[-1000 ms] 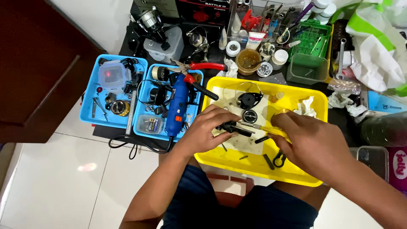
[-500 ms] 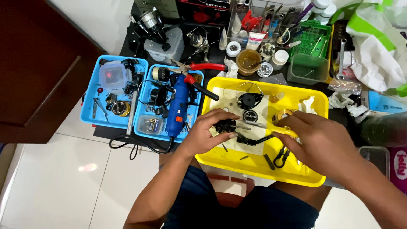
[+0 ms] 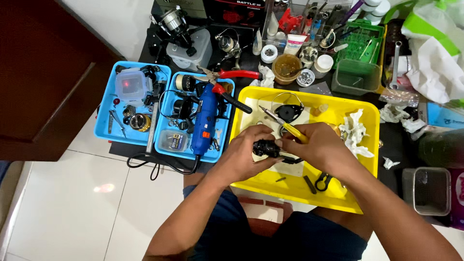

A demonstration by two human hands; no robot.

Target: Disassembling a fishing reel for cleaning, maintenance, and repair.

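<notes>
Over the yellow tray [image 3: 367, 145]: left hand [image 3: 244, 157] wraps a small black reel part [image 3: 265, 148], right hand [image 3: 316, 147] pinches a yellow-handled screwdriver [image 3: 282, 124] and touches the same part. Part sits between both hands, just above the tray's white sheet. Risk: tip slips off, or a loose piece drops among 2 blue trays [image 3: 164, 116] and desk [image 3: 396, 145] clutter, since the grip looks light.

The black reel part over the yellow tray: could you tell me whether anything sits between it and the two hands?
Nothing visible does: the left hand grips the black reel part directly, and the right hand, holding a yellow-handled screwdriver, touches it too.
</notes>
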